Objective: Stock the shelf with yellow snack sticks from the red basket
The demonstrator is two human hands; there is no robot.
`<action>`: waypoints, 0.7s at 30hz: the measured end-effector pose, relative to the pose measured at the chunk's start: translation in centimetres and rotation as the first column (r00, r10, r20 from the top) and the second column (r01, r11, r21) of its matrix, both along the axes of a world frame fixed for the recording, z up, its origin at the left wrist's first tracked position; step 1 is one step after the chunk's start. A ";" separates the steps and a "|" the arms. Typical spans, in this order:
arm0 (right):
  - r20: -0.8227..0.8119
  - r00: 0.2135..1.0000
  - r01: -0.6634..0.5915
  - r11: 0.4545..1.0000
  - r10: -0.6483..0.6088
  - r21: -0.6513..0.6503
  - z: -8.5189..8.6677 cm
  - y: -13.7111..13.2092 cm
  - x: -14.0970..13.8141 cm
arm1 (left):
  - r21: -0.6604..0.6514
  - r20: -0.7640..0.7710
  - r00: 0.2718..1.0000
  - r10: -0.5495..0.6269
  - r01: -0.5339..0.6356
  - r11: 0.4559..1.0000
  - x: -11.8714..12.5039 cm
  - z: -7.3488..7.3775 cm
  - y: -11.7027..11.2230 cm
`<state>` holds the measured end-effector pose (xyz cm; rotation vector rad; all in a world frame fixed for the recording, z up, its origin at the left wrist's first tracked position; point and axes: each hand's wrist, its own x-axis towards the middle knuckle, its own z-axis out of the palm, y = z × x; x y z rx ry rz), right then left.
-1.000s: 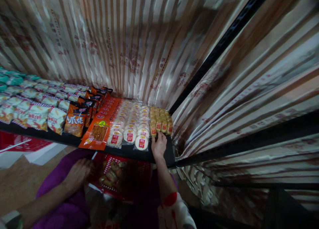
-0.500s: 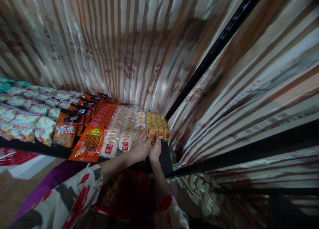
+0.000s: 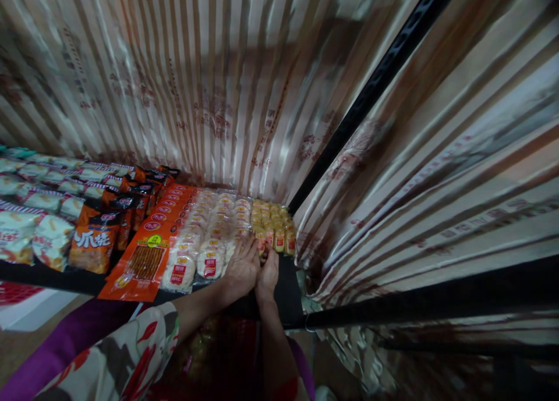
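My left hand (image 3: 241,268) lies palm down on the front of a row of clear packs of round white cakes (image 3: 205,238) on a dark shelf (image 3: 288,290). Its fingers are spread and pressed flat on the packs. My right hand (image 3: 268,273) sits right beside it, touching it, at the front of a row of small yellow packs (image 3: 274,223). The right fingers curl against the nearest yellow pack; what they grip is hidden by the left hand.
Long orange snack packs (image 3: 144,255), dark orange bags (image 3: 94,241) and white bags (image 3: 30,226) fill the shelf to the left. Striped glossy sheeting (image 3: 218,87) hangs behind and to the right. A black frame bar (image 3: 437,296) runs along the right. A red basket (image 3: 227,354) sits below the shelf.
My left hand rose from the basket below onto the cake packs, beside my right hand. Both hands have stayed at the front of the rows since half a second ago.
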<state>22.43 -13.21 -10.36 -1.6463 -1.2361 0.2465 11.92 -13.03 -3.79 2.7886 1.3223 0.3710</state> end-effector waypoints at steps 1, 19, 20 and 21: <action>0.008 1.000 -0.007 1.000 0.007 0.007 0.0 0.0 0.0 | 0.003 -0.007 1.000 -0.009 0.009 1.000 -0.1 -0.1 0.0; 0.107 0.994 -0.034 0.997 0.026 0.068 -0.6 0.1 0.6 | 0.164 0.064 0.998 -0.018 0.008 0.986 0.1 -1.6 0.2; 0.097 0.995 -0.040 0.997 0.033 0.069 -0.6 0.2 0.6 | 0.154 0.058 0.998 -0.010 0.001 0.988 0.1 -1.6 0.3; 0.092 0.995 -0.045 0.997 0.039 0.068 -0.6 0.2 0.6 | 0.147 0.054 0.999 -0.004 -0.004 0.989 0.1 -1.7 0.3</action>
